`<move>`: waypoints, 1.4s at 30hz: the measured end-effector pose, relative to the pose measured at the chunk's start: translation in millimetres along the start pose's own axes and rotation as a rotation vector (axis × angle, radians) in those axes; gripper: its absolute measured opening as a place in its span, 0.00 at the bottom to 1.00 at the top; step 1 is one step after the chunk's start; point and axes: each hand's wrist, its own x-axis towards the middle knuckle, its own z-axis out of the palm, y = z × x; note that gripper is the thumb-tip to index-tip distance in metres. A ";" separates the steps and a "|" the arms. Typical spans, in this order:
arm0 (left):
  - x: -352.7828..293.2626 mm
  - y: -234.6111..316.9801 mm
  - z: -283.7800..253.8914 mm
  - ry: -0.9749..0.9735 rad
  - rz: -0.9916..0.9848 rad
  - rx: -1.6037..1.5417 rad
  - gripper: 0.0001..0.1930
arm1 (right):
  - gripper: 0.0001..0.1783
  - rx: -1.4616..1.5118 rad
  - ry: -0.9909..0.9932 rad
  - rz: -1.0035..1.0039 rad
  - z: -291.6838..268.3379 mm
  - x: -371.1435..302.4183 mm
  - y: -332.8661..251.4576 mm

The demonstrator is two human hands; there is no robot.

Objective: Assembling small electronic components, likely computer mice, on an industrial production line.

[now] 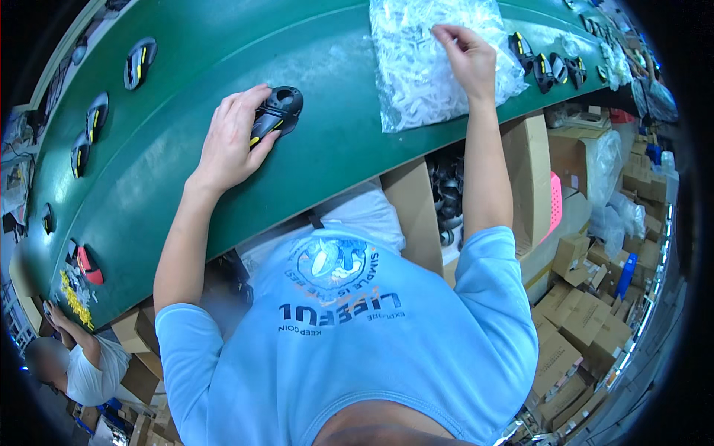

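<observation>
My left hand (229, 136) is closed round a black plastic housing with yellow strips (281, 108), shaped much like a computer mouse, which rests on the green work surface. A round opening shows at its far end. My right hand (470, 61) is over a clear plastic bag (416, 82) full of small white plastic pieces. Its thumb and fingers are pinched together; whatever may be between them is too small to make out.
Similar black-and-yellow housings lie along the green conveyor belt (327, 63), on the left and at the far right. A red-and-black piece (88, 266) and small yellow parts (74, 299) sit at the left end, near another person (93, 364). Below the edge stands an open carton (529, 178).
</observation>
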 end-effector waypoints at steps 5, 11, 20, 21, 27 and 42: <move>-36.5 15.1 12.0 0.079 -0.061 -0.030 0.36 | 0.09 0.080 0.224 -0.024 -2.5 -13.6 27.6; -48.7 15.2 17.2 0.125 -0.082 -0.024 0.35 | 0.15 0.125 0.251 0.003 -2.8 -35.6 -4.1; -43.7 15.7 19.1 0.127 -0.058 -0.027 0.39 | 0.07 0.298 -0.071 -0.312 49.8 -67.6 -118.5; -40.8 16.1 19.8 0.133 -0.036 -0.055 0.38 | 0.08 0.291 -0.116 -0.380 66.8 -68.5 -124.7; -43.4 10.1 24.3 0.135 0.034 0.052 0.30 | 0.10 0.242 -0.372 -0.542 126.2 -59.3 -133.3; -44.0 15.5 20.9 0.118 -0.008 0.004 0.30 | 0.29 0.208 -0.682 -0.669 118.1 -39.8 -132.5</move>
